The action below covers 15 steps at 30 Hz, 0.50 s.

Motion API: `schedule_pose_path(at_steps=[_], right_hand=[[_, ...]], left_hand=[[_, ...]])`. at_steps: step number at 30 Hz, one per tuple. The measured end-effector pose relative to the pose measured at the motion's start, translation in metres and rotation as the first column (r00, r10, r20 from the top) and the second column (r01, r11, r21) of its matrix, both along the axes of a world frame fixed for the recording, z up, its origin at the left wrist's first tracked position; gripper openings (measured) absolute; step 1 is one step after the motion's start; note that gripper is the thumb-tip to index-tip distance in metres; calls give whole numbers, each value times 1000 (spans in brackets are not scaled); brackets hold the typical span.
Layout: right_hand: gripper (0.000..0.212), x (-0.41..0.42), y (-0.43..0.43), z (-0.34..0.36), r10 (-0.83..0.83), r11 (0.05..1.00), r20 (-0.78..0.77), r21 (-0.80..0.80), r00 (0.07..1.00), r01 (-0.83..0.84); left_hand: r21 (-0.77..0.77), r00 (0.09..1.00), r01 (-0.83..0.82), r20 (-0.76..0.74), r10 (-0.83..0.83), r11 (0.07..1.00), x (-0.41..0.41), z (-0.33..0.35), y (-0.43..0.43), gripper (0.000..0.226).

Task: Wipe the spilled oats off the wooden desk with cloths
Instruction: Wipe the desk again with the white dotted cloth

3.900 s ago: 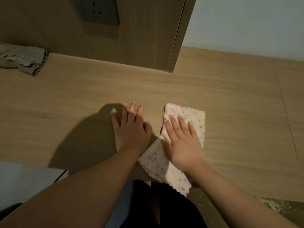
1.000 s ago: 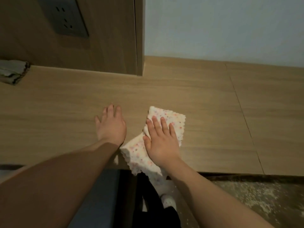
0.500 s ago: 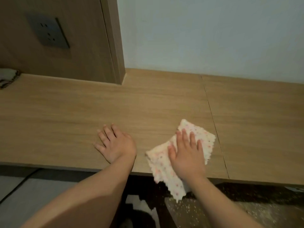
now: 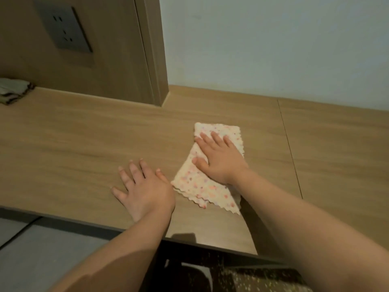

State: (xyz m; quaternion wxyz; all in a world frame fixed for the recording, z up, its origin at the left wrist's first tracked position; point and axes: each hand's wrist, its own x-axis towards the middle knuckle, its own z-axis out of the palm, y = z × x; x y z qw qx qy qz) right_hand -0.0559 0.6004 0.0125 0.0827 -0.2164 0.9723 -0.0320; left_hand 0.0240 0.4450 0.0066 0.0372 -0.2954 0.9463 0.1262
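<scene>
1. dark floor (image 4: 242, 277) under the near edge is flecked with pale oats (image 4: 263, 280); none show on the wooden bench (image 4: 63, 144) itself.
2. left hand (image 4: 145, 190) lies flat on the bench near the front edge, its fingers straight and spread, holding nothing, just beside the cloth.
3. spotted cloth (image 4: 200, 186) now lies wholly on the bench; half a second ago its lower corner hung over the front edge. right hand (image 4: 221, 163) presses it flat, fingers straight, thumb at its left side, and has pushed it toward the wall.
4. that reads as a fresh stroke beginning, probably a late pass over a bench nearly done.
5. far left, a grey cloth (image 4: 12, 91) sits untouched against the wall panel.
</scene>
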Motion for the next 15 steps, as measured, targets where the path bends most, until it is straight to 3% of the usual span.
schedule_pose_path(at_steps=[2,4,6,8,10,12,14,15], right_hand=[[67,18,-19,3,327,945,-23,11,945,-326],[70,48,-18,1,536,844,-20,18,844,-536],[61,79,3,-1,619,785,-38,-4,784,-620],[53,88,30,2,616,787,-23,-21,787,-617],[54,67,49,5,448,894,32,-3,894,-448],[59,24,61,3,126,992,-42,5,991,-126],[55,-9,60,4,-239,970,-44,-64,970,236],[54,-15,53,3,-314,947,-22,-71,949,312]], left_hand=[[18,1000,-9,-14,9,1000,1,1,-1,53],[37,999,-30,-41,32,999,0,2,-1,52],[46,997,-40,-63,43,998,1,5,-2,52],[42,998,-27,-56,30,999,1,5,-1,52],[31,999,-18,-30,19,999,1,6,-1,53],[22,1000,-15,-14,15,1000,1,6,0,53],[21,1000,-10,-1,10,1000,2,7,1,54],[17,1000,-7,3,7,1000,2,7,2,54]])
